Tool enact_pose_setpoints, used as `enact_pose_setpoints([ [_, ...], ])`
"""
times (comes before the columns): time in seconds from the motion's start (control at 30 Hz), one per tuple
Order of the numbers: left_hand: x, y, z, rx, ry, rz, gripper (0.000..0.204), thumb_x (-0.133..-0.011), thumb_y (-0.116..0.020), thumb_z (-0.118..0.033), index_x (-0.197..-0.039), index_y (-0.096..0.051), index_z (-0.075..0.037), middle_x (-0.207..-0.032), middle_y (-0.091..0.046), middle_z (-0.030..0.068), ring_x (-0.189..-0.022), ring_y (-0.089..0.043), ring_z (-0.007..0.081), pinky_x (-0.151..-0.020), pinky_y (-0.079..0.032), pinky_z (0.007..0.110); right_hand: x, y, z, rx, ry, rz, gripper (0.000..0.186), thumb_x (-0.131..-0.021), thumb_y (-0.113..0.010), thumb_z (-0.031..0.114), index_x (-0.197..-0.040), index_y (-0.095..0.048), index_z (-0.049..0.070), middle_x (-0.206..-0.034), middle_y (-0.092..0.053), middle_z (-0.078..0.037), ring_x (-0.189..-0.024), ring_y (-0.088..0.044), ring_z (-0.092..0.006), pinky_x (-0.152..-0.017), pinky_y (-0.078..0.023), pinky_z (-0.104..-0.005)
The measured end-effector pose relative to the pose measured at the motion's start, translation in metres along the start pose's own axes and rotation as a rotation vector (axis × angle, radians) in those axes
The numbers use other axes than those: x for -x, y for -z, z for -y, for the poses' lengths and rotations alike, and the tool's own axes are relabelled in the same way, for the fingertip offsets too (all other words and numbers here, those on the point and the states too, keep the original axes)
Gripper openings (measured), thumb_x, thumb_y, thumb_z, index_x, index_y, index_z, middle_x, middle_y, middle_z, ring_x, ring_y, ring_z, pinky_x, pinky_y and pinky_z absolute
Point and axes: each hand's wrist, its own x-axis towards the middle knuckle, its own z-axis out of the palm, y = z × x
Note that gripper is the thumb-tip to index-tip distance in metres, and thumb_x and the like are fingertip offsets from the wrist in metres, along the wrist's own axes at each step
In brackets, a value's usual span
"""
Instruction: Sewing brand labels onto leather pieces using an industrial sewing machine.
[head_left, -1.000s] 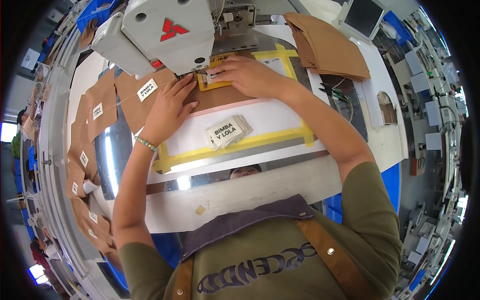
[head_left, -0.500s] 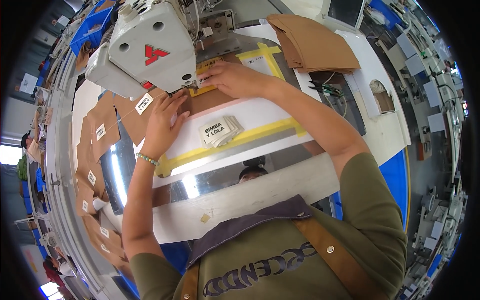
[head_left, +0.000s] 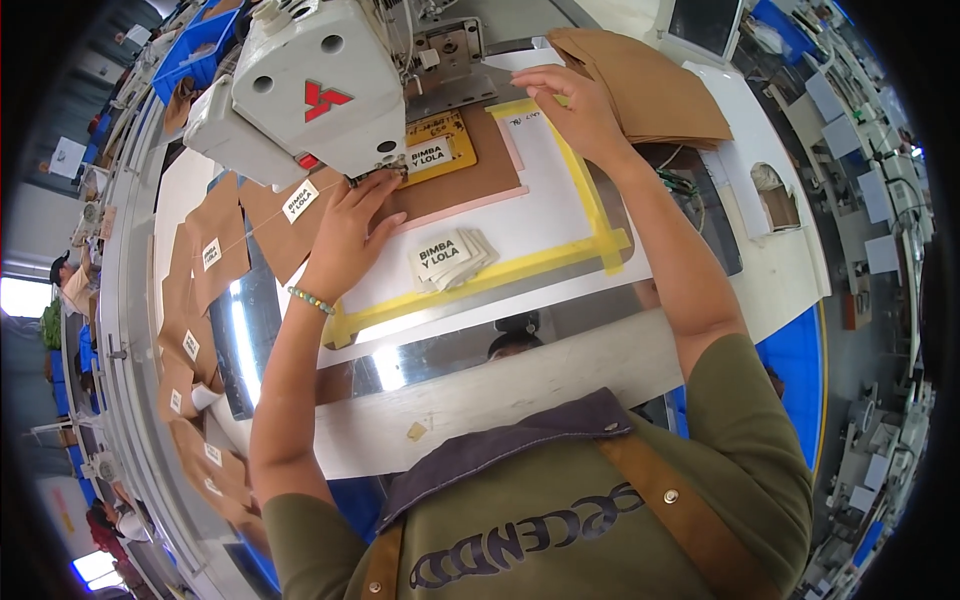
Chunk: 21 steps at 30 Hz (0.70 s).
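Note:
My left hand (head_left: pixel 355 230) lies with fingers stretched out on a brown panel (head_left: pixel 425 205), its fingertips close to the needle area of a white sewing machine (head_left: pixel 315 85). On that panel sits a yellow template frame (head_left: pixel 462 140), with a white printed label (head_left: pixel 430 154) within its cutout. My right hand (head_left: pixel 580 115) is raised off the work, fingers loosely bent and apart, holding nothing. It is beside the left edge of a stack of brown panels (head_left: pixel 650 95); whether it touches them I cannot tell. A small pile of white labels (head_left: pixel 450 258) rests nearer to me.
Yellow tape (head_left: pixel 480 282) borders a white sheet with pink guide strips (head_left: pixel 523 165). Brown panels with labels (head_left: pixel 210 255), joined by thread, trail down the table's left side. Thread snips (head_left: pixel 678 182) lie at the right. A blue bin (head_left: pixel 195 50) stands at the back left.
My right hand has left the yellow template and moved right and away toward the panel stack, uncovering the label. My left hand stays on the brown panel near the needle.

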Motion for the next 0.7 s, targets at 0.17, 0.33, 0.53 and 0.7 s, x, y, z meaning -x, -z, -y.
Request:
enact_pose_setpoints([
  [0.17, -0.002, -0.004, 0.000, -0.028, -0.025, 0.014, 0.050, -0.101, -0.074, -0.019, -0.148, -0.066, -0.005, -0.157, -0.062, 0.0136, -0.130, -0.058, 0.0398, -0.115, -0.046, 0.046, 0.001, -0.001, -0.003, -0.030, -0.057, 0.039, 0.025, -0.110, -0.062, 0.013, -0.127, -0.078, 0.005, -0.130, -0.077, -0.005, -0.116, -0.071, -0.0167, -0.105, -0.054, -0.0326],
  [0.33, -0.004, -0.003, 0.001, -0.018, -0.051, 0.035, 0.043, -0.101, -0.074, -0.018, -0.142, -0.070, -0.004, -0.155, -0.063, 0.0139, -0.141, -0.056, 0.0425, -0.120, -0.045, 0.048, 0.001, -0.002, -0.011, -0.102, -0.106, 0.006, 0.023, -0.108, -0.065, 0.015, -0.124, -0.080, 0.008, -0.127, -0.079, -0.008, -0.106, -0.073, -0.0223, -0.100, -0.057, -0.0356],
  [0.53, -0.001, -0.003, 0.001, -0.004, -0.015, 0.065, 0.037, -0.103, -0.073, -0.017, -0.138, -0.074, -0.006, -0.157, -0.064, 0.0105, -0.151, -0.051, 0.0394, -0.124, -0.043, 0.048, 0.003, -0.006, -0.017, -0.096, -0.088, 0.010, 0.023, -0.109, -0.065, 0.018, -0.124, -0.081, 0.009, -0.130, -0.079, -0.007, -0.106, -0.073, -0.0213, -0.099, -0.058, -0.0353],
  [0.7, -0.004, -0.004, 0.001, 0.014, 0.009, 0.081, 0.036, -0.103, -0.073, -0.016, -0.137, -0.075, -0.006, -0.157, -0.064, 0.0088, -0.153, -0.050, 0.0368, -0.125, -0.042, 0.048, 0.003, -0.009, -0.023, -0.098, -0.102, 0.021, 0.024, -0.109, -0.065, 0.017, -0.125, -0.081, 0.009, -0.130, -0.078, -0.007, -0.104, -0.073, -0.0207, -0.097, -0.059, -0.0350],
])
